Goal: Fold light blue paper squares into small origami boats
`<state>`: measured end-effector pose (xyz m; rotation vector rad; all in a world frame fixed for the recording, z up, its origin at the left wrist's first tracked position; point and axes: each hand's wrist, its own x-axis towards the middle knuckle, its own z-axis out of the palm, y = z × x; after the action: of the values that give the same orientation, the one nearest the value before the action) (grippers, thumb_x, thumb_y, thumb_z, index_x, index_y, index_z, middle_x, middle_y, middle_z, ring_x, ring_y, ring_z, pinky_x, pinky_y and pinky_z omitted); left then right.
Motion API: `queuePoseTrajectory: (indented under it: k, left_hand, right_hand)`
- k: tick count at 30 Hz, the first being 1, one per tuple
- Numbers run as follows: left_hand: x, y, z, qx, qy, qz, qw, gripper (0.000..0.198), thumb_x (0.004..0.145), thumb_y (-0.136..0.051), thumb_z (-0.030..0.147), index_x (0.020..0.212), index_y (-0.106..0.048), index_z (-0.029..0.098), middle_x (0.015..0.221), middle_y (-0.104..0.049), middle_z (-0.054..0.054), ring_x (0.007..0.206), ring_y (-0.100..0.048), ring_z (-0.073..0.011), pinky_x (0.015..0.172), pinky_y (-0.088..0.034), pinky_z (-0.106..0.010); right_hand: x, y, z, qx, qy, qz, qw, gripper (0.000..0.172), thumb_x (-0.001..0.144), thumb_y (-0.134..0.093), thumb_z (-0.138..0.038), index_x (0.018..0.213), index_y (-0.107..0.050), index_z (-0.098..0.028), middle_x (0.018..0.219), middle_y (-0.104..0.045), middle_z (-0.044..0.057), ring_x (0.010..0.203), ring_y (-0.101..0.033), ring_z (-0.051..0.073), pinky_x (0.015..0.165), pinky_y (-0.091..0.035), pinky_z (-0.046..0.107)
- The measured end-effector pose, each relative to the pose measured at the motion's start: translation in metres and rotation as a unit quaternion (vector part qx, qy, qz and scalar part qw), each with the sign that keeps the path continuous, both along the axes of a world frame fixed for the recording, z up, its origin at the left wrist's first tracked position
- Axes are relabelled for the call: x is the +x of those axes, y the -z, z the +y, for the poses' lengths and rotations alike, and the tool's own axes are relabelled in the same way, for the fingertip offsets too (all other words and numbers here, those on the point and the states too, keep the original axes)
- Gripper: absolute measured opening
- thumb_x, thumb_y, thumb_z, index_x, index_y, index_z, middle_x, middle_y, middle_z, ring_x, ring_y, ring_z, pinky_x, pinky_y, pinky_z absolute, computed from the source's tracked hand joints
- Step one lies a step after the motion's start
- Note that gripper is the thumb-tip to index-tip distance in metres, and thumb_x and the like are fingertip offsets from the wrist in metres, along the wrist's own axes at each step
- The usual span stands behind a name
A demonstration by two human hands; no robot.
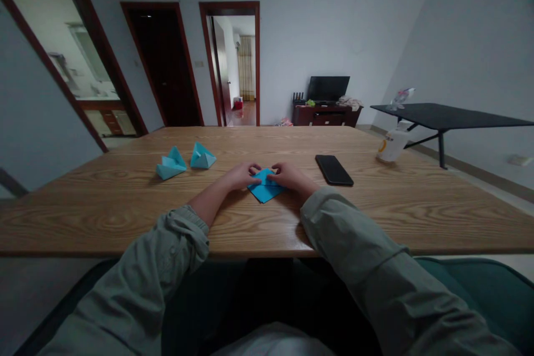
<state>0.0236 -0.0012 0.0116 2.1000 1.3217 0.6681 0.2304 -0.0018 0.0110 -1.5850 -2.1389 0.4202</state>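
Your left hand [243, 176] and right hand [290, 176] grip either side of the blue paper [264, 192] just below the frame's centre, on the wooden table [258, 228], with a phone [334, 169] right of centre and two folded paper shapes [171, 164] left of centre.

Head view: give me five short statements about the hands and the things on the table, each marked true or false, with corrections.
1. The left hand and the right hand both touch the blue paper. True.
2. A black phone lies left of the blue paper. False: it lies to the right of it.
3. Two folded light-blue pieces sit on the wooden table, left of the left hand. True.
4. The phone's screen is brightly lit. False: it is dark.
5. A white container stands right of the phone. True.
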Motion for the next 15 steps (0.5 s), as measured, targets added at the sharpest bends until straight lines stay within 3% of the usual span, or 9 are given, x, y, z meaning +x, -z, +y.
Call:
queuePoseTrajectory:
  k: [4,8,15]
  left_hand:
    - [0.000,-0.002,-0.003,-0.053,0.026,-0.056,0.997,0.049,0.061,-0.077,0.022,0.104,-0.054,0.019,0.083,-0.061,0.001,0.072,-0.060,-0.0119,0.058,-0.047,-0.020]
    - [0.003,-0.011,-0.010,-0.027,0.023,-0.102,0.994,0.049,0.061,-0.076,0.023,0.103,-0.051,0.019,0.081,-0.057,0.003,0.066,-0.055,-0.0095,0.055,-0.043,-0.019]
    - [-0.001,-0.025,-0.017,0.034,0.043,-0.220,0.974,0.058,0.063,-0.077,0.031,0.113,-0.052,0.018,0.090,-0.059,-0.001,0.064,-0.054,-0.0082,0.058,-0.044,-0.021]
  right_hand:
    - [0.001,-0.004,-0.003,-0.012,-0.026,0.006,1.000,0.040,0.077,-0.065,-0.044,0.103,-0.069,-0.014,0.093,-0.071,0.011,0.075,-0.063,0.021,0.062,-0.044,0.027]
    - [0.002,-0.011,-0.009,-0.047,-0.066,0.101,0.992,0.029,0.078,-0.065,-0.039,0.092,-0.067,-0.014,0.086,-0.070,0.006,0.071,-0.060,0.015,0.059,-0.043,0.023]
    - [0.000,-0.022,-0.021,-0.137,-0.145,0.351,0.915,0.037,0.074,-0.071,-0.041,0.103,-0.066,-0.019,0.093,-0.071,0.004,0.082,-0.064,0.018,0.069,-0.052,0.026]
